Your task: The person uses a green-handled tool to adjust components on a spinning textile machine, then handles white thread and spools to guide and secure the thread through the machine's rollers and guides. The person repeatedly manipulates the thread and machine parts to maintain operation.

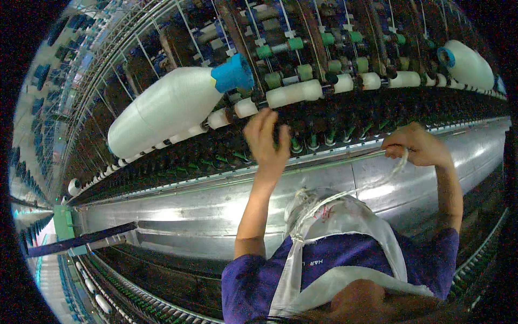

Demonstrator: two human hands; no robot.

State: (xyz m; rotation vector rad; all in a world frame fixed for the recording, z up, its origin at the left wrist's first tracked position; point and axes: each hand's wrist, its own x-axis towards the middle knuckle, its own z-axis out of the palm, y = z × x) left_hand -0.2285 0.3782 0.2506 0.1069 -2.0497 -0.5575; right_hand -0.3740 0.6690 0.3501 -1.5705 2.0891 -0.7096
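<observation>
My left hand (267,141) is raised in front of the row of white rollers (294,94), its fingers apart and slightly smeared by motion. Nothing shows between those fingers; whether the tips touch a roller I cannot tell. To the right, my right hand (421,146) is curled above the metal ledge, closed on a white yarn strand (372,186). From there the strand sags down to the front of my white apron (356,216). Below the rollers stands a row of green spindles (295,146), partly in shadow.
A large white yarn bobbin (164,108) with a blue end lies along the machine at left; another bobbin (469,66) is at far right. Green rollers (295,44) sit higher up. A broad metal ledge (189,210) runs below, with a dark bar (86,240) at left.
</observation>
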